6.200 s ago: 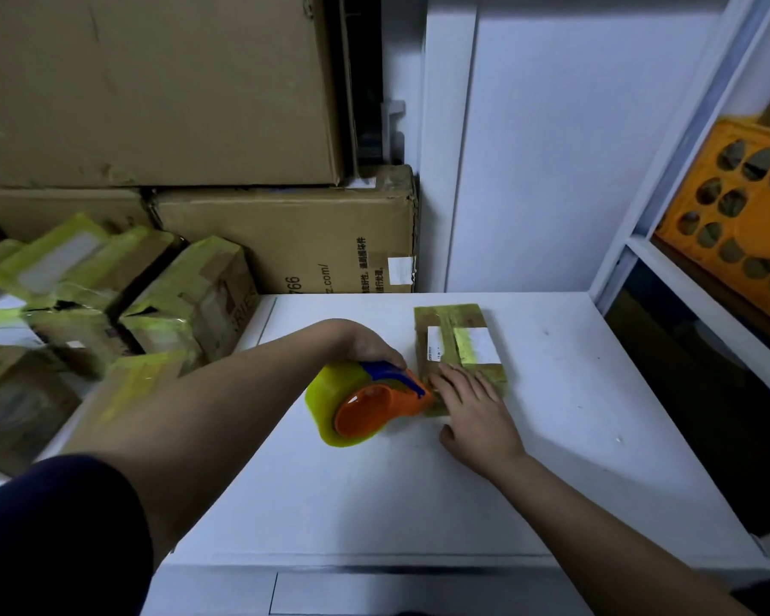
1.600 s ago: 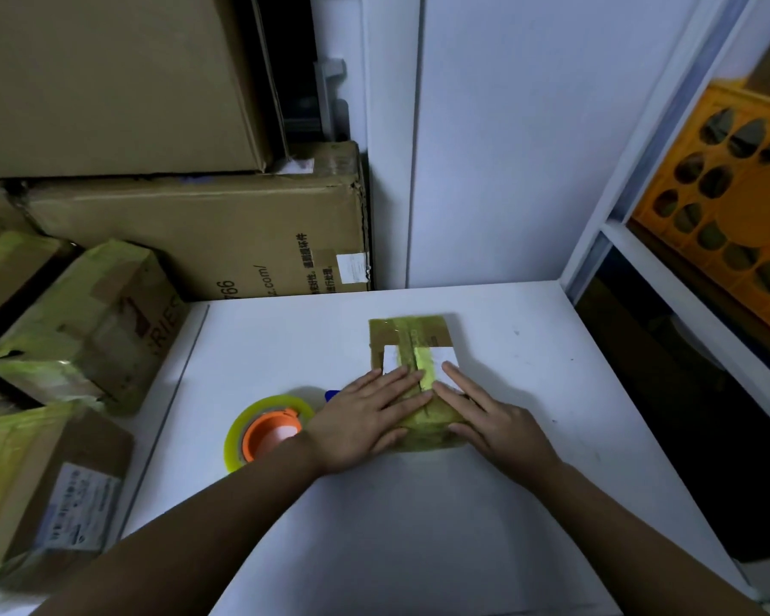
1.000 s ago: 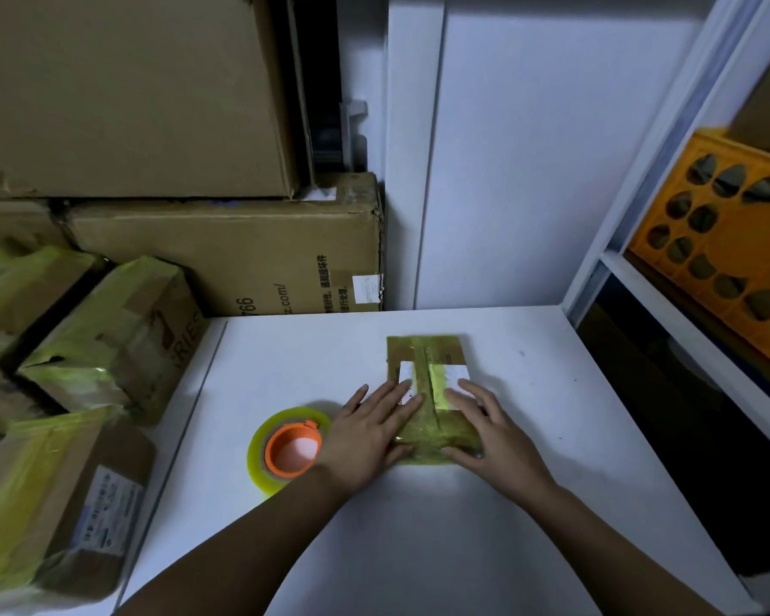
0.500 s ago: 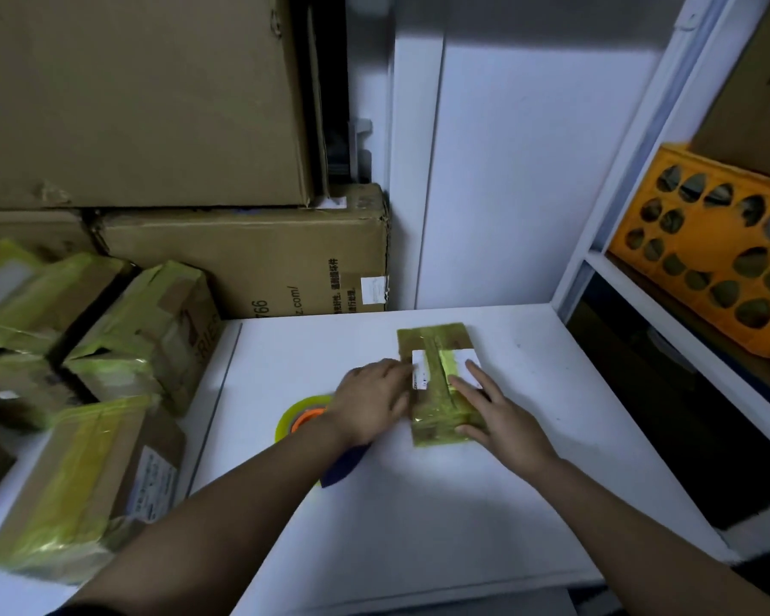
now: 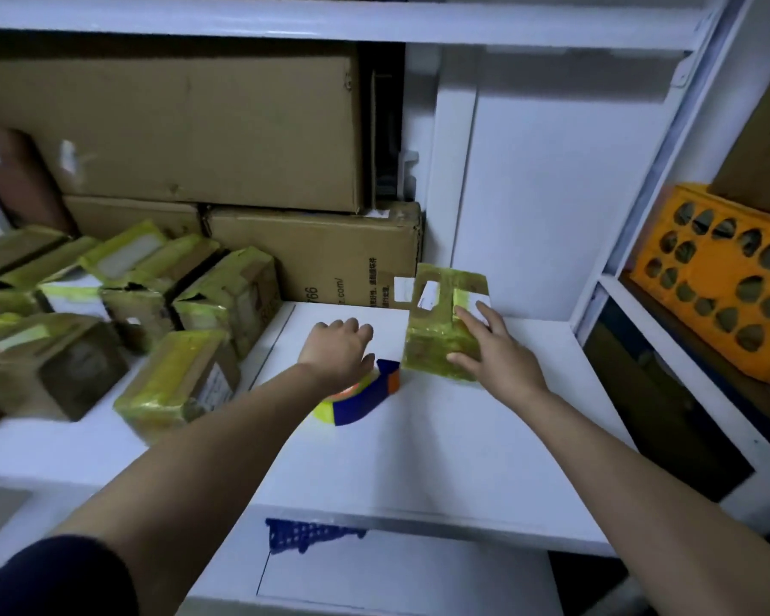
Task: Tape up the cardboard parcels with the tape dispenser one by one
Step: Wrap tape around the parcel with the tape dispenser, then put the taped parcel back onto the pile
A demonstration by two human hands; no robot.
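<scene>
A small cardboard parcel [image 5: 436, 344], wrapped in yellow-green tape with white labels on top, is tilted up off the white table [image 5: 419, 464]. My right hand [image 5: 492, 353] grips its right side, fingers across the top and thumb on the near face. My left hand [image 5: 336, 353] hovers with loosely curled fingers just left of the parcel, holding nothing. The tape dispenser [image 5: 361, 395], blue and orange with a yellow-green roll, lies on the table under my left wrist, partly hidden by it.
Several taped parcels [image 5: 174, 380] are piled to the left of the table. Large cardboard boxes [image 5: 321, 255] are stacked behind them against the wall. An orange crate [image 5: 721, 277] sits on the shelf at right. A blue mesh item [image 5: 312, 533] shows below the table's front edge.
My right hand has lifted and tilted the parcel off the table. My left hand has let go of it and moved left, above the dispenser. The view has pulled back.
</scene>
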